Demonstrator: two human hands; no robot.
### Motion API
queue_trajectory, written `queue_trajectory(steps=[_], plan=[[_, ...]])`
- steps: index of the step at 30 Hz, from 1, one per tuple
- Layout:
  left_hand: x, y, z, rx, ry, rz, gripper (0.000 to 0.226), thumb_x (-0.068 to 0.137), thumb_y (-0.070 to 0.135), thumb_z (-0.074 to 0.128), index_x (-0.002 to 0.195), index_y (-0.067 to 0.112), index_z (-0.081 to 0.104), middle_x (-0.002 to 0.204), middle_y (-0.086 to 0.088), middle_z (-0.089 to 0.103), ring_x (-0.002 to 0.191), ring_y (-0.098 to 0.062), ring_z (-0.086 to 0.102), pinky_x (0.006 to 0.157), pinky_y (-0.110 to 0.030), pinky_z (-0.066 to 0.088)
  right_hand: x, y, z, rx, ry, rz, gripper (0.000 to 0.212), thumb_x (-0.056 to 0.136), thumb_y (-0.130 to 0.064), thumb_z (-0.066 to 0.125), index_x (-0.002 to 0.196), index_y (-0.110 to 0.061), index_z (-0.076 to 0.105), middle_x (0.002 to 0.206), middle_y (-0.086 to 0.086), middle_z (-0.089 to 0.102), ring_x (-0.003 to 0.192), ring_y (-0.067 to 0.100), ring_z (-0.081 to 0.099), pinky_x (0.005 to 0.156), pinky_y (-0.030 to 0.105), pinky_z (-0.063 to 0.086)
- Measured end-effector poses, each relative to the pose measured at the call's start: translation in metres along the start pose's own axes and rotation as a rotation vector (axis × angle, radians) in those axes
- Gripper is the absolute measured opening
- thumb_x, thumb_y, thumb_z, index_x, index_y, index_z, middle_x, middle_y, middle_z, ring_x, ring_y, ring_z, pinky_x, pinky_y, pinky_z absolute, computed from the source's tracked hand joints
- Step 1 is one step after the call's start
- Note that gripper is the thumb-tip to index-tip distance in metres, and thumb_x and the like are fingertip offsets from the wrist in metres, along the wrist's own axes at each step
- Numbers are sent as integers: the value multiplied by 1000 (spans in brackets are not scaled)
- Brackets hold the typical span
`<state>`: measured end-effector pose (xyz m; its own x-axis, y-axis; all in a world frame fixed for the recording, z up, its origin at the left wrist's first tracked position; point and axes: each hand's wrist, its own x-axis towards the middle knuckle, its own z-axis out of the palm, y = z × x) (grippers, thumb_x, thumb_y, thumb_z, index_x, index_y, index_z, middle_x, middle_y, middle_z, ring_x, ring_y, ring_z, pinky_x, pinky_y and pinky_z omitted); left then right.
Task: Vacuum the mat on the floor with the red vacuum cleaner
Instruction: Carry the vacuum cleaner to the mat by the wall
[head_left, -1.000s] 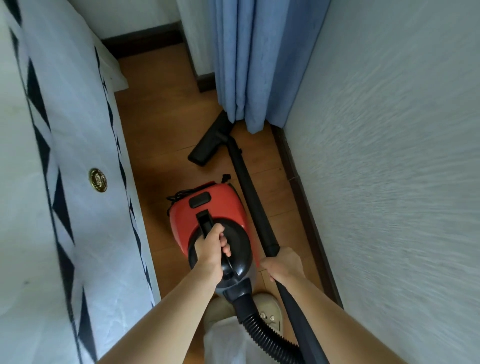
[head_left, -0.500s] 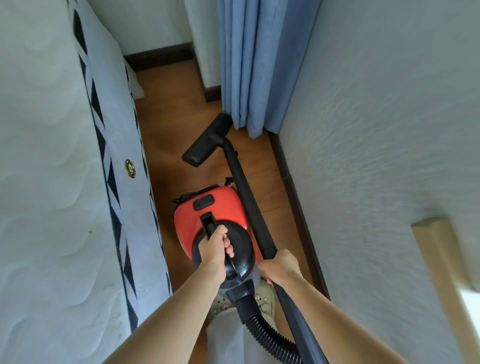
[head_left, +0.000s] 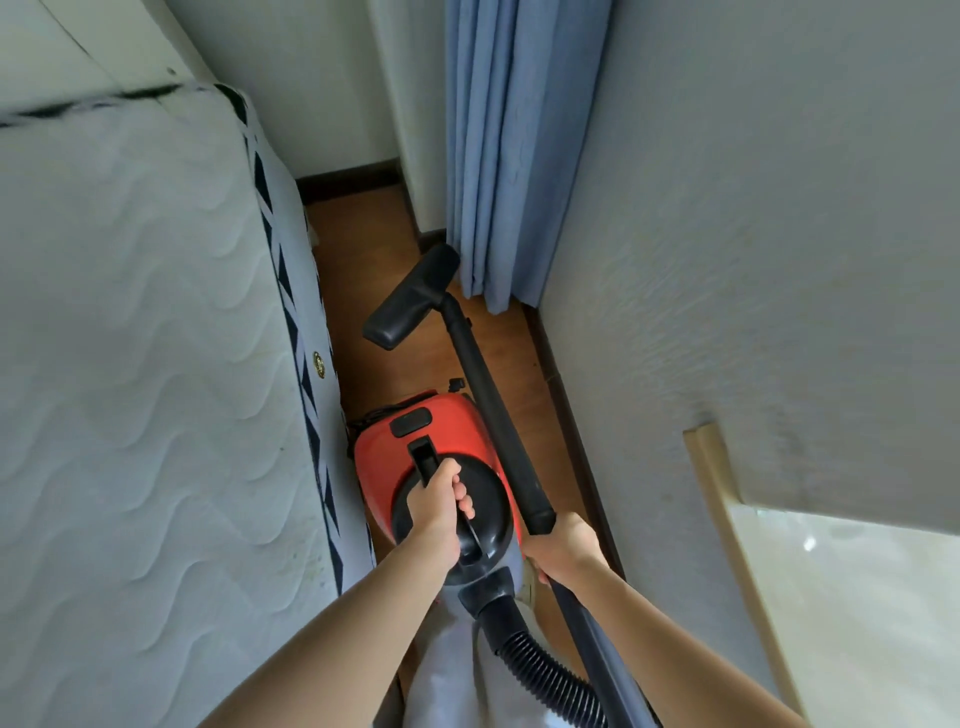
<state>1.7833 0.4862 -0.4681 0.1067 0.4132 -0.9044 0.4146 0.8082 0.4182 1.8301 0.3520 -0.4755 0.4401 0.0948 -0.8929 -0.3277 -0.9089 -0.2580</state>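
Note:
The red vacuum cleaner (head_left: 384, 457) with a black top is in the narrow gap between a mattress and the wall. My left hand (head_left: 436, 512) grips its black carry handle from above. My right hand (head_left: 563, 545) grips the black wand (head_left: 493, 410), which runs forward to the black floor nozzle (head_left: 410, 301) near the curtain. The nozzle looks raised off the wooden floor. A ribbed black hose (head_left: 545, 675) leaves the cleaner's near end. No mat is in view.
A white quilted mattress (head_left: 130, 364) with a black-and-white patterned edge fills the left side. A textured wall (head_left: 727, 234) closes the right. Blue curtains (head_left: 514, 130) hang at the far end. A wood-framed window (head_left: 727, 519) is at the lower right. The wooden floor (head_left: 374, 244) strip is narrow.
The cleaner and nozzle have come up and back toward me, and the view has tilted up so the mattress top and the window frame show. Both hands keep their grips.

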Motion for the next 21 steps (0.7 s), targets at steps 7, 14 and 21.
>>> queue_trajectory(steps=[7,14,21], plan=[[-72,26,-3,35,-56,39,28,82,10,53,59,14,38,41,4,34,35,-12,30,46,-27,30,-72,-12,-30,25,18,-31,11,73,-15,62,78,-6,58,64,6,59,47,17,54,53,26,50],[-133,59,-13,4,-59,65,28,83,9,52,59,13,36,44,3,33,35,-11,29,45,-26,30,-136,-44,-56,69,62,-113,17,78,-13,61,93,-5,63,60,-2,58,44,6,55,46,18,46],[-169,86,-27,-49,-60,98,26,81,10,53,59,14,39,43,4,33,33,-11,29,42,-24,29,-180,-69,-73,37,67,-149,17,80,-17,63,93,-7,60,67,3,60,47,8,55,43,15,43]])
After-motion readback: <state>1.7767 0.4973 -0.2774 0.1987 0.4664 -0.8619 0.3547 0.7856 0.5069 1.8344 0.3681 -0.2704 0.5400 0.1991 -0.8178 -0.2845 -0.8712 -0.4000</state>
